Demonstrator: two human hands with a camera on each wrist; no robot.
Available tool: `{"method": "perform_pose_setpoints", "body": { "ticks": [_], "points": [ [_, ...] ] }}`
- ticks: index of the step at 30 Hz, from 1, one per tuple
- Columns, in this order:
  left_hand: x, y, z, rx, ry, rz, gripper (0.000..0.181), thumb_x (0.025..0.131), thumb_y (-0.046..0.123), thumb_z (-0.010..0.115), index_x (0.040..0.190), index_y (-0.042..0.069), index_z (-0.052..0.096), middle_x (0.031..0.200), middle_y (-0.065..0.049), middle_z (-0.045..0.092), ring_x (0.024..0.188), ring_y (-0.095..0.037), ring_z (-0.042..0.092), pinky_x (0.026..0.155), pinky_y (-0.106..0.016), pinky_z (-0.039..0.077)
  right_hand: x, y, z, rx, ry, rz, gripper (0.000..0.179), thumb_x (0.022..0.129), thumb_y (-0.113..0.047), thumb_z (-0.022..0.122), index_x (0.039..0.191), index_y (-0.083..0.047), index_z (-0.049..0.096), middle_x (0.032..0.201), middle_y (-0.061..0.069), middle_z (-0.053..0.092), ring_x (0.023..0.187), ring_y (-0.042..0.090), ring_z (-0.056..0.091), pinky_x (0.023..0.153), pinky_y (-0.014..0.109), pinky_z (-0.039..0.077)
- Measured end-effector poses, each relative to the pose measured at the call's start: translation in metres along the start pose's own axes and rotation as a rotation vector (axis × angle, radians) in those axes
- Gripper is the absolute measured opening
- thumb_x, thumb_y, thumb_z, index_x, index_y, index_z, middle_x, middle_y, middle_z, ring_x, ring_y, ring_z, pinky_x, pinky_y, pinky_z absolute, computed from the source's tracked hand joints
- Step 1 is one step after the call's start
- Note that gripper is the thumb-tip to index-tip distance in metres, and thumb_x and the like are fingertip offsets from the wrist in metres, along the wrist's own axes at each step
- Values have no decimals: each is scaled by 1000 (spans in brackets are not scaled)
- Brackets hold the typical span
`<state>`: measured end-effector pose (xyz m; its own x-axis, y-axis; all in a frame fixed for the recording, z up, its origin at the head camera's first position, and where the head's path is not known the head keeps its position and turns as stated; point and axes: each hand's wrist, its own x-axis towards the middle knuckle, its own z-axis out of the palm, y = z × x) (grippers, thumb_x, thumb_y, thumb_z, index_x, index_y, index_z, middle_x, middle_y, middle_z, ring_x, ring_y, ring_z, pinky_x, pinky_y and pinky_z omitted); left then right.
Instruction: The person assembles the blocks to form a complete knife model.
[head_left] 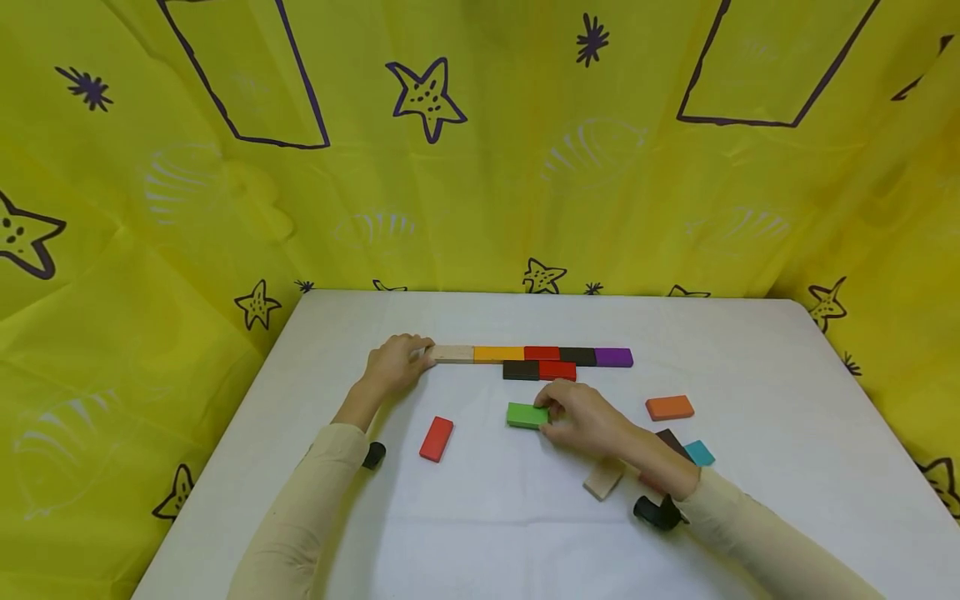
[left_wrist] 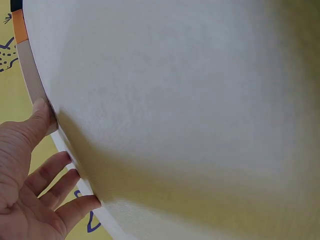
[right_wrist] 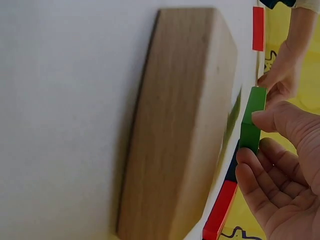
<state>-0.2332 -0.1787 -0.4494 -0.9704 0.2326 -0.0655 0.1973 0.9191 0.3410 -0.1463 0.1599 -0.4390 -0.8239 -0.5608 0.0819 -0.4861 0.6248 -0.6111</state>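
Note:
My right hand (head_left: 585, 419) pinches one end of a green block (head_left: 527, 415) between thumb and fingers, in front of the rows. In the right wrist view the thumb lies on one face of the green block (right_wrist: 254, 117). At the far left, my left hand (head_left: 393, 365) holds the end of a plain wood block (head_left: 453, 354), thumb on its near side. That block begins a back row with a yellow-orange block (head_left: 498, 354), a red block (head_left: 542, 352), a dark block (head_left: 577, 357) and a purple block (head_left: 614, 357). Before it lie another dark block (head_left: 521, 370) and red block (head_left: 558, 370).
A loose red block (head_left: 437, 439) lies left of centre on the white table (head_left: 465, 533). To the right are an orange block (head_left: 670, 407), a blue block (head_left: 700, 452) and a plain wood block (head_left: 603, 479). The right forearm partly covers a dark block (head_left: 673, 443). Yellow cloth (head_left: 480, 208) hangs behind.

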Motion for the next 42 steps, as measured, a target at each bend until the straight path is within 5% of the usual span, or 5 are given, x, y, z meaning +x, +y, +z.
{"method": "perform_pose_setpoints", "body": {
  "ticks": [21, 42],
  "points": [
    [1, 1, 2, 22, 1, 0, 39, 101, 33, 65, 137, 18, 66, 141, -14, 62, 131, -37, 56, 98, -65, 48, 26, 12, -3, -25, 31, -29, 24, 83, -5, 81, 105, -1, 71, 94, 3, 67, 84, 17, 60, 77, 30, 54],
    [1, -1, 2, 13, 4, -6, 39, 101, 33, 65, 137, 18, 66, 142, -14, 62, 132, -36, 55, 99, -65, 47, 20, 22, -14, -20, 26, 42, 26, 84, -6, 80, 108, 0, 71, 101, 7, 69, 86, 18, 61, 80, 34, 56]
  ]
}}
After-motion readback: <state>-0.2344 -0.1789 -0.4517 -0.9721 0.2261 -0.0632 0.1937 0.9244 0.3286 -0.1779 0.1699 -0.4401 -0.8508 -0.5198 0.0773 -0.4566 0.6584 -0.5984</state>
